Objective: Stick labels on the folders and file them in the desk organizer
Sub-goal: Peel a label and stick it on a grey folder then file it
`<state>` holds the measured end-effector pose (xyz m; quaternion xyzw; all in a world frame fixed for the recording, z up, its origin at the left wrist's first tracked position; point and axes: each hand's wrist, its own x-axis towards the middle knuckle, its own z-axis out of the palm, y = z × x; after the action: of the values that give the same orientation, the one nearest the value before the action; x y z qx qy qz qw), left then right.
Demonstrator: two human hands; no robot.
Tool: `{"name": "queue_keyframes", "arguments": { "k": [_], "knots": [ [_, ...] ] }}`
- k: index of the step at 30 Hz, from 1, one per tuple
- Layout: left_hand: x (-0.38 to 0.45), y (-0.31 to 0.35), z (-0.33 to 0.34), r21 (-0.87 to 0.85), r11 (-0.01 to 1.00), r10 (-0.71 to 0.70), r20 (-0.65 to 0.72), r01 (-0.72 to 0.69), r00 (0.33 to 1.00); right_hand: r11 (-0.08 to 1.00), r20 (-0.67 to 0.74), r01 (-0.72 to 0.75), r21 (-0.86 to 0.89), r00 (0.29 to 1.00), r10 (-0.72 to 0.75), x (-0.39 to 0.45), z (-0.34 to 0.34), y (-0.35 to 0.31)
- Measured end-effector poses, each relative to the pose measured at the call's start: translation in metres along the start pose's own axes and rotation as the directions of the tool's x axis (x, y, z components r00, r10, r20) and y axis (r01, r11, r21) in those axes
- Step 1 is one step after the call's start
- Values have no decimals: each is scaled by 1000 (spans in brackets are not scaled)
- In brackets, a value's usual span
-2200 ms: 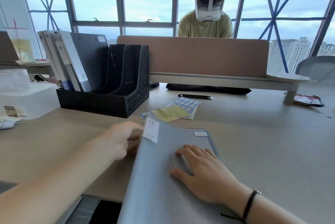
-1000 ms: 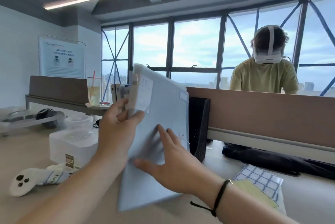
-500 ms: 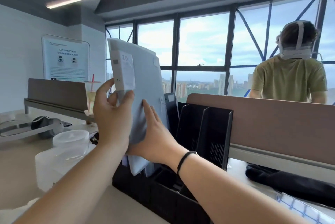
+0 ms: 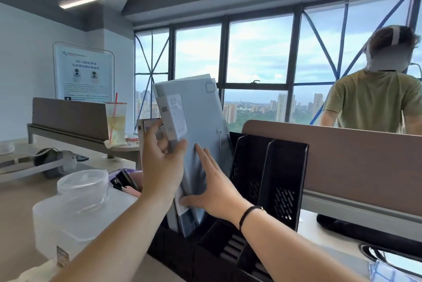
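Head view: the folder (image 4: pixel 201 126) stands nearly upright, long axis tipped slightly left at the top, its bottom edge already dipping into the organizer (image 4: pixel 262 190) directly below. The left hand (image 4: pixel 163 163) pinches its near edge by the label, while the right hand (image 4: pixel 212 192) presses flat, fingers straight, against its face lower down, nearer the slot.

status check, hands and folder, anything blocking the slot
Left hand grips grey folder at its spine. Right hand flat against folder's face. Folder tilted, lower end inside black organizer. Other folders stand just left; slots to the right open.
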<state>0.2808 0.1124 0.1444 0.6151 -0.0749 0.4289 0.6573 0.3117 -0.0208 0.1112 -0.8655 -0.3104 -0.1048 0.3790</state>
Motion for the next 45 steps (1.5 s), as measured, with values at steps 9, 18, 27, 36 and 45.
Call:
{"name": "queue_keyframes", "arguments": {
  "k": [9,18,27,36,45],
  "knots": [
    [-15,-15,-11,210,978,-35,106,12,994,993,70,-66,-96,995,73,-24,18,14],
    [-45,-28,-11,302,953,-42,117,5,992,976,150,-163,-147,971,185,-44,21,19],
    [-63,-37,-9,348,936,-83,93,46,992,952,203,-245,-183,938,281,-57,23,21],
    [-64,-28,-11,411,909,-129,124,67,984,938,186,-237,-252,940,288,-65,23,14],
    [-66,-6,-26,475,878,-14,138,-54,990,898,156,-163,-408,957,244,-76,28,7]
  ]
}}
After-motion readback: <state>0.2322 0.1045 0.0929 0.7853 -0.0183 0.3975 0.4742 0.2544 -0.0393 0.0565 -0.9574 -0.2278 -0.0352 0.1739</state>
